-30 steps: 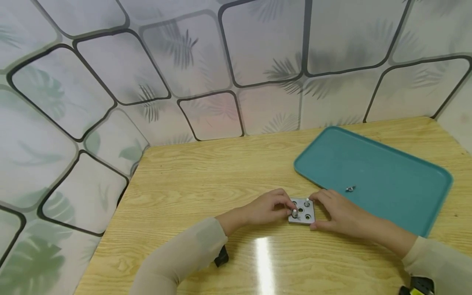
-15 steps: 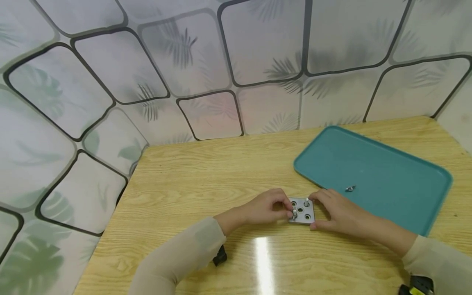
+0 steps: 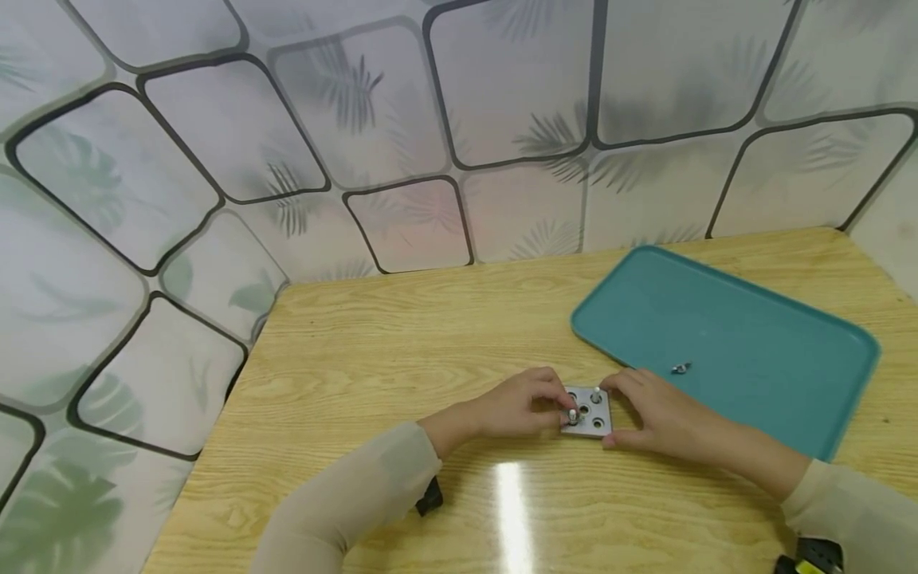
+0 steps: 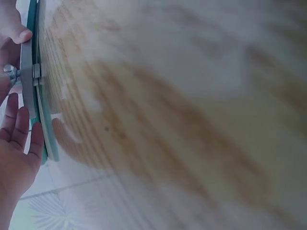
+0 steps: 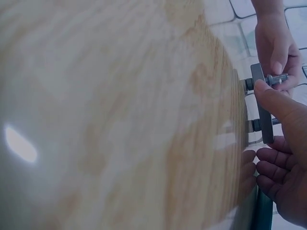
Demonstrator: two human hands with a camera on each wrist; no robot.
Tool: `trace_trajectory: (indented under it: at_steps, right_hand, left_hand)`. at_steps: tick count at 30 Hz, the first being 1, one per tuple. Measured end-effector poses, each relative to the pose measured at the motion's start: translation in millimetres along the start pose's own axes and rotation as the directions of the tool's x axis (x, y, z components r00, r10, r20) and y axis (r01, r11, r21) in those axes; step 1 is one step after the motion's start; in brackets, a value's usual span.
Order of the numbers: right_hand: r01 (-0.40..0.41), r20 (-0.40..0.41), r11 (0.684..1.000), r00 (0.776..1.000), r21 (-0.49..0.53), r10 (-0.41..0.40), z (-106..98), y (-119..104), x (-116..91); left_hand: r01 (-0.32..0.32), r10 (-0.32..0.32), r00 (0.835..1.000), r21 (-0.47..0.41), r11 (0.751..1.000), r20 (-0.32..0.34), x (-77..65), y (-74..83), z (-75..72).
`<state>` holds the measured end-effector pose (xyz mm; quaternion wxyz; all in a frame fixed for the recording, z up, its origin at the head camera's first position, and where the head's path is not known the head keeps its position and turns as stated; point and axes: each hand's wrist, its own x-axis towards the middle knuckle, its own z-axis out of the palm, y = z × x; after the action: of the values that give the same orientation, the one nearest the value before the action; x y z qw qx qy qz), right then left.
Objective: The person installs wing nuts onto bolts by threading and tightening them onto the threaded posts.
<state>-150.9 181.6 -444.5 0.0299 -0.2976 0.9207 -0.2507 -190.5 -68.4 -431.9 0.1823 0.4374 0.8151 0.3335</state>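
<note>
A small grey metal plate (image 3: 605, 413) with several round holes lies between both hands on the table. Two bolts stand up through it: one at the far right corner (image 3: 597, 394), the other at the near left. On the near-left bolt (image 5: 284, 77), the left hand (image 3: 522, 405) pinches a small wing nut (image 4: 13, 73) between thumb and fingers, which partly cover it. The right hand (image 3: 663, 416) grips the plate's right side, thumb at the near corner and index finger at the far one. Beneath the plate, bolt heads (image 5: 254, 125) show in the right wrist view.
A teal tray (image 3: 760, 319) lies behind and right of the plate, close to the right hand. A small metal piece, like another wing nut (image 3: 681, 367), lies in it. The wooden table (image 3: 402, 335) meets a patterned cloth wall (image 3: 531, 215) at the back.
The left fingers drew back slightly from the near-left bolt half a second ago and now close round its nut again. The plate and right hand hold still.
</note>
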Motion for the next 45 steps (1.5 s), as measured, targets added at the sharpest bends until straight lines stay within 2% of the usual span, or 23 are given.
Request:
trace_trajectory:
  at_steps: [5, 10, 12, 17, 21, 28, 34, 37, 43, 45]
  right_hand:
    - [0.01, -0.009, 1.0, 1.0, -0.006, -0.01, 0.5, 0.7, 0.5]
    - [0.019, -0.016, 1.0, 1.0, -0.013, -0.019, 1.2, 1.9, 0.5]
    - [0.02, -0.016, 1.0, 1.0, -0.013, -0.02, 1.7, 2.2, 0.6]
    - [0.019, -0.02, 1.0, 1.0, -0.007, -0.019, 2.2, 2.2, 0.9]
    - [0.022, -0.026, 1.0, 0.999, -0.001, -0.022, 1.7, 1.9, 0.1]
    - [0.038, -0.031, 0.999, 0.999, -0.009, -0.038, 0.2, 0.8, 0.1]
    - [0.022, -0.015, 1.0, 1.0, -0.002, -0.022, -1.9, -0.1, 0.2]
    - [0.011, -0.004, 1.0, 1.0, 0.001, -0.011, -2.9, 0.2, 0.1]
    - [-0.003, 0.008, 1.0, 1.0, 0.0, 0.003, -1.5, -0.2, 0.6]
    - [-0.003, 0.004, 1.0, 1.0, -0.004, 0.003, 0.2, 0.5, 1.0]
  left_hand:
    - [0.001, -0.001, 1.0, 0.021, 1.0, -0.019, 0.6, 0.6, -0.5]
    - [0.11, -0.111, 0.992, -0.027, 0.994, -0.067, 0.9, 1.8, 0.1]
    - [0.131, -0.133, 0.989, -0.038, 0.991, -0.066, 0.0, 1.4, 0.3]
    - [0.11, -0.112, 0.994, -0.056, 0.992, -0.023, -1.5, -1.9, 1.8]
    - [0.101, -0.103, 0.994, -0.07, 0.992, -0.026, -1.9, -1.7, 2.2]
    - [0.054, -0.054, 0.998, -0.05, 0.997, -0.008, -1.7, 1.9, 1.3]
    - [0.016, -0.016, 1.0, -0.022, 1.0, 0.004, -0.7, 1.2, 0.3]
    - [0.036, -0.036, 0.999, -0.015, 0.999, -0.015, -0.5, 0.3, 0.2]
    - [0.142, -0.143, 0.985, -0.022, 0.99, -0.1, -0.8, -0.3, 1.4]
    - [0.138, -0.14, 0.984, -0.028, 0.99, -0.107, -1.5, -0.3, 1.3]
